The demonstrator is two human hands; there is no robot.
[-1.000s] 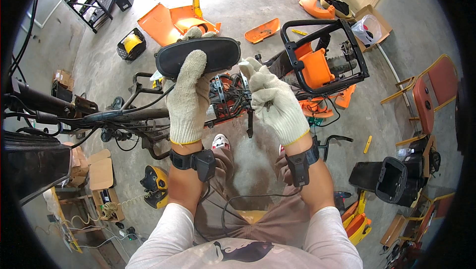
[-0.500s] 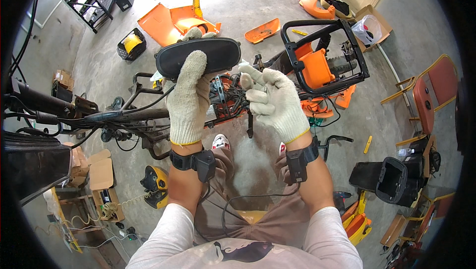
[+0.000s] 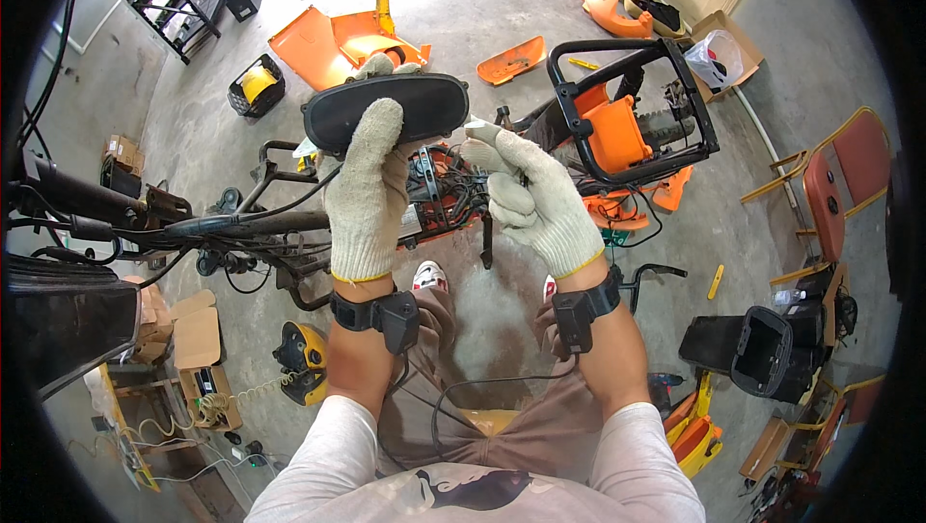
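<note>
My left hand [image 3: 371,185], in a white knitted glove, grips a black oval panel [image 3: 429,103] that looks like a vehicle's instrument display. The thumb lies across its dark face, and the other fingers curl behind the far edge. Close to the panel's right end is my gloved right hand [image 3: 535,200], its thumb and forefinger pinched and the other fingers curled in. Something small and whitish [image 3: 474,124] shows at the pinched tips, too small to name. Below both hands runs the stripped frame of a scooter [image 3: 424,200] with exposed wires.
The handlebar end with cables [image 3: 241,224] extends left; a black rack [image 3: 632,176] stands over an orange part at the right. Orange body panels [image 3: 511,60] lie beyond. A black basket [image 3: 256,87], a yellow-black helmet [image 3: 301,361] and red chairs [image 3: 849,176] stand around.
My right thumb and forefinger have come together in a pinch and moved slightly toward the panel, and the other fingers have curled in. The left hand and panel have stayed put.
</note>
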